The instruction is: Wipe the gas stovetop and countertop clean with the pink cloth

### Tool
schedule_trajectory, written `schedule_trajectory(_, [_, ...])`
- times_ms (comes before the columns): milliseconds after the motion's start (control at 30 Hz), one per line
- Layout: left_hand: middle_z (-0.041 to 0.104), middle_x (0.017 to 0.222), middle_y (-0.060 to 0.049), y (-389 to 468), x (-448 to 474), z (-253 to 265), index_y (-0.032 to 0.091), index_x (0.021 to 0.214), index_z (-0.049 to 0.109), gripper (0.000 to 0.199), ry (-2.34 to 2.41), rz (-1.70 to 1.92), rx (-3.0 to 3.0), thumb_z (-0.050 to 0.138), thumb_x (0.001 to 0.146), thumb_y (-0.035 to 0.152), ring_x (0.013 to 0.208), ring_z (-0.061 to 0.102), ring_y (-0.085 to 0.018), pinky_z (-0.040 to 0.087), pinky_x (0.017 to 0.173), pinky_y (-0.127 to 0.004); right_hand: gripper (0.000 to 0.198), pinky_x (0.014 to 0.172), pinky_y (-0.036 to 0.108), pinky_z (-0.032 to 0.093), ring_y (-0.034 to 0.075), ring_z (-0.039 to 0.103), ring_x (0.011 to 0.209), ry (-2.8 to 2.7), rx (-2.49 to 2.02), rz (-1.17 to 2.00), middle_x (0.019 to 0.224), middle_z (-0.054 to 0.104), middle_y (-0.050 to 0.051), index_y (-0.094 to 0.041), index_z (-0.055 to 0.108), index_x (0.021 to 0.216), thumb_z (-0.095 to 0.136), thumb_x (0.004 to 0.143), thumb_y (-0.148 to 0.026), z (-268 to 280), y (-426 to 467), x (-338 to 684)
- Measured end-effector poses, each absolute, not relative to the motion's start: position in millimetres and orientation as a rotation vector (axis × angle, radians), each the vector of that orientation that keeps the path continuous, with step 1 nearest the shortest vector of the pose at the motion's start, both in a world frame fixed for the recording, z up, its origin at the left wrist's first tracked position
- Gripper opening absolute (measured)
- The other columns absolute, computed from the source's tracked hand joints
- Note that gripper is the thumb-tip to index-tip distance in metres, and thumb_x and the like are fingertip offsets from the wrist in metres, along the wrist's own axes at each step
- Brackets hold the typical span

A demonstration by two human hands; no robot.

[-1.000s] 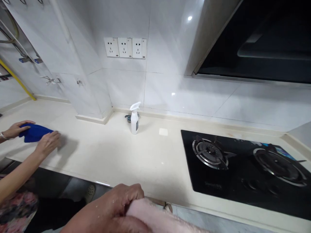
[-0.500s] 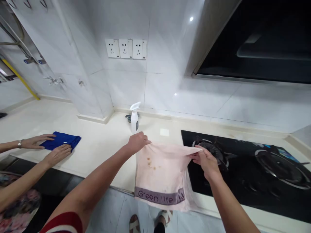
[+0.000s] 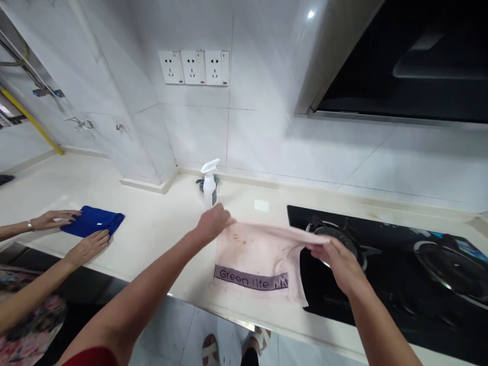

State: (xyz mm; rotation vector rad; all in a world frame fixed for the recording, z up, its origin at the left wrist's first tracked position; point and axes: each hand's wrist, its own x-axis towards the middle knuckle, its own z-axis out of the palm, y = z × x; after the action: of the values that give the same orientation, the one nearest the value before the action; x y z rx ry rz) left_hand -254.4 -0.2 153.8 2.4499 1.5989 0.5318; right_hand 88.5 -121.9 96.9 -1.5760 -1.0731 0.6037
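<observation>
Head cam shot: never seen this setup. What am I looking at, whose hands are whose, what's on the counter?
There is no machine here. The single picture comes from a camera worn on a person's head, looking forward and down at their own bare hands. Their left hand and right hand each grip a top corner of a pale pink towel, stretched over the cream counter and partly over the black gas hob. The towel has small brown stains and a purple band. A white spray bottle stands by the wall. At far left, a co-worker's two hands press on a blue cloth.
</observation>
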Motion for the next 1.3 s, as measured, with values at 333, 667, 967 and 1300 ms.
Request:
schedule_trajectory(333, [0.058, 0.096, -0.006, -143, -332, -22, 0.018, 0.081, 0.064, 0.018, 1.235, 0.423, 2.408, 0.057, 0.094, 0.029, 0.081, 0.055, -0.017, 0.049, 0.073, -0.029, 0.04, 0.073, 0.038, 0.061, 0.027, 0.072, 0.092, -1.413, -1.799, 0.586, 0.103, 0.074, 0.007, -0.028, 0.077, 0.088, 0.057, 0.083, -0.063, -56, -255, 110])
schedule_trajectory(667, [0.063, 0.125, -0.014, -102, -376, -32, 0.022, 0.117, 0.068, 0.031, 1.769, 0.836, 2.56, 0.049, 0.098, 0.039, 0.119, 0.057, -0.029, 0.051, 0.096, -0.047, 0.071, 0.096, 0.07, 0.043, 0.041, 0.058, 0.118, -1.433, -2.014, 0.262, 0.123, 0.065, 0.016, -0.028, 0.056, 0.14, 0.038, 0.089, -0.074, -42, -134, -2])
schedule_trajectory(967, [0.054, 0.142, -0.016, -105, -372, -35, 0.021, 0.145, 0.047, 0.048, 1.763, 0.709, 2.509, 0.048, 0.1, 0.038, 0.133, 0.047, -0.031, 0.042, 0.107, -0.051, 0.104, 0.108, 0.078, 0.014, 0.053, 0.017, 0.147, -1.29, -2.117, 0.184, 0.156, 0.031, 0.033, -0.007, 0.044, 0.148, 0.031, 0.082, -0.086, -49, -10, -8])
schedule_trajectory(1300, [0.042, 0.153, -0.015, -108, -381, -50, 0.029, 0.155, 0.026, 0.062, 1.663, 0.958, 2.452, 0.048, 0.099, 0.041, 0.143, 0.037, -0.033, 0.036, 0.115, -0.059, 0.088, 0.119, 0.066, 0.002, 0.035, 0.001, 0.156, -2.066, -2.175, 0.303, 0.169, 0.006, 0.013, -0.013, 0.016, 0.162, 0.021, 0.096, -0.071, -9, 105, -59])
